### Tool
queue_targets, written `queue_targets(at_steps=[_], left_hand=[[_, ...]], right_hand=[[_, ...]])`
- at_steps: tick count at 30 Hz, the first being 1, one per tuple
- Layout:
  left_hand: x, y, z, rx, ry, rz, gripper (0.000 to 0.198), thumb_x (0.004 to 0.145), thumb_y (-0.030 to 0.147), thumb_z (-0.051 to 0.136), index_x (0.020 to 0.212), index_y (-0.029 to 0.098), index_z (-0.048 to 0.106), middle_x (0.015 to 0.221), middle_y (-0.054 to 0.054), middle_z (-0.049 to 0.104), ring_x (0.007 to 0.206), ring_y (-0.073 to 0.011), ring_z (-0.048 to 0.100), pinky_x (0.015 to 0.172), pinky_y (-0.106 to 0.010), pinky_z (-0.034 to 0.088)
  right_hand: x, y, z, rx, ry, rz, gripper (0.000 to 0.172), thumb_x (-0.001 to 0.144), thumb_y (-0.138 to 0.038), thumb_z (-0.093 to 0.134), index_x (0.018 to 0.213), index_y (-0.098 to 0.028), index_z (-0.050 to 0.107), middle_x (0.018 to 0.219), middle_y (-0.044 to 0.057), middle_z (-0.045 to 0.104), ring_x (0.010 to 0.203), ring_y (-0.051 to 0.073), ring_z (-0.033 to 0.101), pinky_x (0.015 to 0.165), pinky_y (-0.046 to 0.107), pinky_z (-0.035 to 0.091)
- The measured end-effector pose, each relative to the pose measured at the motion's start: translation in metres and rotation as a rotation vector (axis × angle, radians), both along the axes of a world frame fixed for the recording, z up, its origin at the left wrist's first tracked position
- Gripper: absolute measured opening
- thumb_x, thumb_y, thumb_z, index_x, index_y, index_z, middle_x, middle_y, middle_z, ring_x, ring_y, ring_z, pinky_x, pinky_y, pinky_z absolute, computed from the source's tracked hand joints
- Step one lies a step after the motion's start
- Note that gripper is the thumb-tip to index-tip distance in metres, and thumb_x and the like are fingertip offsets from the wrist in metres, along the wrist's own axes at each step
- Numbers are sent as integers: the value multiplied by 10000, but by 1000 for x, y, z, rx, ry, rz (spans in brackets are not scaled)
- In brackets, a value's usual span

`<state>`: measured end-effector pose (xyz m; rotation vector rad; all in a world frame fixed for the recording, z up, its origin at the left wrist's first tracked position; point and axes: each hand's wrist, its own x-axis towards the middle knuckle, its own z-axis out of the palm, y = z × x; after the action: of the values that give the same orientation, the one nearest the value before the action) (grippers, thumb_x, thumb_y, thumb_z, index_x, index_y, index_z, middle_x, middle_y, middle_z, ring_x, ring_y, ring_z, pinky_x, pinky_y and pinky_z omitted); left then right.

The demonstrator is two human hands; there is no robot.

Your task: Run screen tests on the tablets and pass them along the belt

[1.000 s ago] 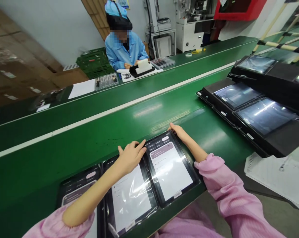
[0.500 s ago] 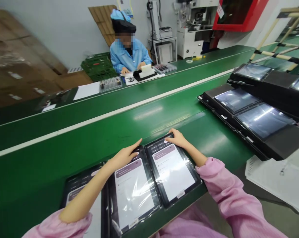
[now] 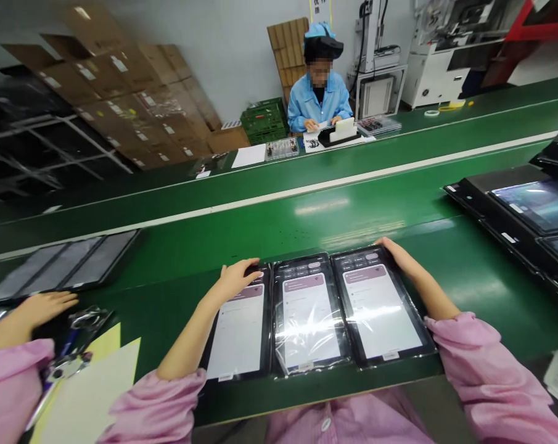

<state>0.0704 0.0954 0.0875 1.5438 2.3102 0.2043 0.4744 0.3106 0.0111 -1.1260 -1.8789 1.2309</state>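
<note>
Tablets (image 3: 309, 311) lie lit in a row on the tabletop (image 3: 242, 398), none yet lifted; I see left hand (image 3: 236, 280) half-open atop the leftmost, right hand (image 3: 397, 256) curled by the rightmost's corner, grip unclear.

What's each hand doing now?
Left hand: open, fingers over the top of the left tablet.
Right hand: at the right tablet's far right corner; grip can't be told.
</note>
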Motion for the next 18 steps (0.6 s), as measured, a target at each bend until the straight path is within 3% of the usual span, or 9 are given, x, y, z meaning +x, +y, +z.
queue_targets(at_steps=[3,5,8,11,14,18], left_hand=[[2,-38,-1,184,36,64,625,928,572,339,1402,216,535,1479,-134,528,1398,-346,445,1177,-667,176],[-2,-81,-7,343,30,18,585,951,555,338,1377,229,572,1434,-107,579,1364,-307,494,1201,-586,242],[-6,-150,-29,418,-31,-180,423,956,512,413,1148,316,736,1176,-47,742,1161,-284,651,1113,-509,431],[-9,-191,-53,355,-83,-354,388,930,559,455,1052,382,778,974,-35,787,1008,-307,698,1006,-533,497],[-12,-187,-58,290,-89,-417,490,914,655,386,1101,403,762,1007,-37,785,1082,-323,657,1090,-586,381],[-22,-129,-38,234,-21,-298,543,935,638,323,1161,371,738,1165,-49,748,1190,-326,568,1138,-626,220]], right_hand=[[16,-28,16,158,-164,-54,723,952,-670,106,1127,-212,637,1119,163,641,1085,336,588,889,510,497],[26,-72,23,291,-266,-59,628,949,-679,281,1283,-266,616,1290,164,579,1247,380,486,1003,601,399],[28,-157,19,691,-565,109,523,962,-621,408,1431,-418,518,1499,141,431,1349,417,385,1038,682,301],[16,-216,7,910,-657,298,760,833,-766,561,1508,-456,398,1550,149,382,1398,472,299,1057,748,186],[-7,-219,6,868,-729,400,872,727,-839,631,1488,-469,419,1538,165,404,1378,504,323,1044,798,125],[-56,-169,27,660,-847,442,689,839,-752,600,1455,-470,469,1522,190,419,1388,511,318,1003,842,124]])
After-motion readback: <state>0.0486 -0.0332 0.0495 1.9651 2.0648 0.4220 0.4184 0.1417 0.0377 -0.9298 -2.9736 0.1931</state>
